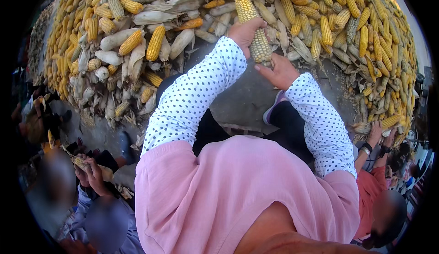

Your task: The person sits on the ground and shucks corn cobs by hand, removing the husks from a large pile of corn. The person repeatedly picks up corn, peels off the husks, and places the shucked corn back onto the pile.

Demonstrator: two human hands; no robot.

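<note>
My left hand is wrapped around the middle of a husked ear of corn, whose yellow tip points away from me. At the ear's near, paler end is my right hand, with its thumb and fingers about the base. Whether the right fingers press on the ear or only rest beside it is hard to tell. Just beyond lie dry corn husks and unhusked ears. A bare yellow ear lies on the husks to the left of my hands.
A large heap of corn ears curves around the front and both sides. Grey concrete floor shows between my legs. At the lower left, a person's hands hold a partly husked ear. Another person's hands hold an ear at right.
</note>
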